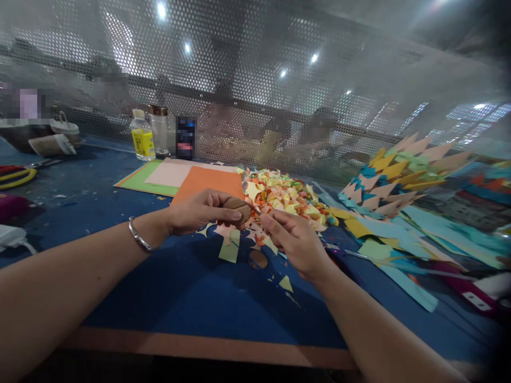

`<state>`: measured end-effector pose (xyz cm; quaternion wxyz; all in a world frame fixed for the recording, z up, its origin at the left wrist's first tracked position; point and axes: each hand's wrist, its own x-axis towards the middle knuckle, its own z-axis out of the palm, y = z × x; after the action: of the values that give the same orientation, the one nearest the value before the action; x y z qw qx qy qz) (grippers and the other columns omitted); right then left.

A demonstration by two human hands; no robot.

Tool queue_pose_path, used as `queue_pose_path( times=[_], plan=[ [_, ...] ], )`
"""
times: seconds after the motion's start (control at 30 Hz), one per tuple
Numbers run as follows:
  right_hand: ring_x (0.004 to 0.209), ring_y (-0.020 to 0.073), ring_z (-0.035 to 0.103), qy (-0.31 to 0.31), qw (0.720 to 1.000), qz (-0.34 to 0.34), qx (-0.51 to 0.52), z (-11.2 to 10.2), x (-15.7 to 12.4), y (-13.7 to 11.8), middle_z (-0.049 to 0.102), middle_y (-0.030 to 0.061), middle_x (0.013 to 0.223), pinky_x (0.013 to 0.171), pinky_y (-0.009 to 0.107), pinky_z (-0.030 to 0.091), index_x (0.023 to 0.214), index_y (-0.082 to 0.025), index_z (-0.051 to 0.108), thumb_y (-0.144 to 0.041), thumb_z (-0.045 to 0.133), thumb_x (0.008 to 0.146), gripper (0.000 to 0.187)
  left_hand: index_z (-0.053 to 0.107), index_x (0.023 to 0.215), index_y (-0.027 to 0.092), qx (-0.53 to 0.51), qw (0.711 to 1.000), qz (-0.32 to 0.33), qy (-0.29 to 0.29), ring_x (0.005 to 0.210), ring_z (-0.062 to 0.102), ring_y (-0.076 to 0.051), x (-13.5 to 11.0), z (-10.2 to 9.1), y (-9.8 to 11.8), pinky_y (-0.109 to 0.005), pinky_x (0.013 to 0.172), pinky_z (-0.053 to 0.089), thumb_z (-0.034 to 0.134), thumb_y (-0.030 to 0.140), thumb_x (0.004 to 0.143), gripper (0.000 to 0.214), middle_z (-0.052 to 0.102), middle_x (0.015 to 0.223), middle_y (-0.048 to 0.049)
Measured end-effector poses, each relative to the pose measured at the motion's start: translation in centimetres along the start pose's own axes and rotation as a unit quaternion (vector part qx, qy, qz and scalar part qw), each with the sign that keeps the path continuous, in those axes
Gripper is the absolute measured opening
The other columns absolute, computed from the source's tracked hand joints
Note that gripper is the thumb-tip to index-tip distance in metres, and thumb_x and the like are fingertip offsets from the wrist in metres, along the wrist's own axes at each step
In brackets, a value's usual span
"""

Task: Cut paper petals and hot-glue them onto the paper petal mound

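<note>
My left hand (203, 213) is closed, with the thumb pressing a round brown disc (236, 208) that has a wood-like look. My right hand (295, 239) pinches at the disc's right edge, where a thin dark sliver (254, 209) shows; what it is I cannot make out. Below the hands, a second brown disc (258, 259) lies on the blue table beside a pale green paper strip (230, 248). Just behind the hands rises a heap of small cut paper pieces (291, 194) in yellow, orange and pink. An orange sheet (213, 183) lies behind my left hand.
Pink and green sheets (138, 180), a yellow-labelled bottle (142, 137), a clear flask (161, 133) and a phone (186, 137) stand or lie at the back. Scissors (19, 175) are at left. A spiky layered paper piece (391, 175) and blue strips (411, 287) occupy the right.
</note>
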<state>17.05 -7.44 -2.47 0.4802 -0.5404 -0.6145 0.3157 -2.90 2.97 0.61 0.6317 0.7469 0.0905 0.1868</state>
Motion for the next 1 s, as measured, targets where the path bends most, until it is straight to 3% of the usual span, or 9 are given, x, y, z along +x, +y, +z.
queue_pose_path(
  times=[0.33, 0.47, 0.6, 0.83, 1.0],
  plan=[
    [0.049, 0.0081, 0.020, 0.005, 1.000, 0.000, -0.012, 0.1, 0.1, -0.1, 0.027, -0.0066, 0.059, 0.044, 0.025, 0.016, 0.063, -0.021, 0.039, -0.055, 0.055, 0.089, 0.046, 0.049, 0.065, 0.016, -0.007, 1.000, 0.024, -0.016, 0.078, 0.051, -0.014, 0.2, 0.1, -0.3, -0.032, 0.081, 0.042, 0.058, 0.027, 0.088, 0.027, 0.052, 0.074, -0.0005],
    [0.049, 0.0078, 0.020, 0.011, 1.000, 0.005, -0.006, 0.2, 0.2, -0.1, 0.026, -0.0067, 0.059, 0.044, 0.025, 0.016, 0.063, -0.021, 0.038, -0.054, 0.055, 0.090, 0.046, 0.045, 0.059, 0.017, -0.010, 1.000, 0.011, 0.007, 0.081, 0.056, -0.015, 0.1, 0.1, -0.3, -0.034, 0.084, 0.044, 0.063, 0.027, 0.084, 0.033, 0.052, 0.072, -0.0006],
    [0.048, 0.0074, 0.020, 0.015, 1.000, 0.011, 0.001, 0.3, 0.2, -0.2, 0.027, -0.0069, 0.059, 0.043, 0.025, 0.015, 0.064, -0.021, 0.039, -0.054, 0.055, 0.090, 0.045, 0.050, 0.059, 0.016, -0.030, 0.999, 0.002, 0.018, 0.080, 0.059, -0.015, 0.2, 0.4, -0.3, -0.034, 0.083, 0.045, 0.069, 0.027, 0.080, 0.030, 0.058, 0.071, -0.0008],
    [0.045, 0.0068, 0.018, 0.028, 0.999, 0.014, 0.021, 0.4, 0.1, -0.2, 0.024, -0.0088, 0.055, 0.043, 0.025, 0.015, 0.067, -0.020, 0.045, -0.056, 0.056, 0.089, 0.043, 0.057, 0.077, 0.014, -0.095, 0.986, -0.005, 0.134, 0.075, 0.065, -0.014, 0.6, 0.3, -1.2, -0.028, 0.074, 0.046, 0.076, 0.019, 0.073, 0.020, 0.070, 0.076, -0.0034],
    [0.047, 0.0073, 0.024, 0.019, 1.000, -0.009, 0.000, 0.5, -0.1, -0.5, 0.029, -0.0079, 0.055, 0.044, 0.024, 0.018, 0.068, -0.020, 0.047, -0.054, 0.056, 0.089, 0.042, 0.056, 0.083, 0.014, -0.108, 0.988, 0.008, 0.112, 0.076, 0.067, -0.014, 0.6, 0.2, -1.6, -0.029, 0.077, 0.047, 0.074, 0.017, 0.075, 0.020, 0.072, 0.080, -0.0042]
  ],
)
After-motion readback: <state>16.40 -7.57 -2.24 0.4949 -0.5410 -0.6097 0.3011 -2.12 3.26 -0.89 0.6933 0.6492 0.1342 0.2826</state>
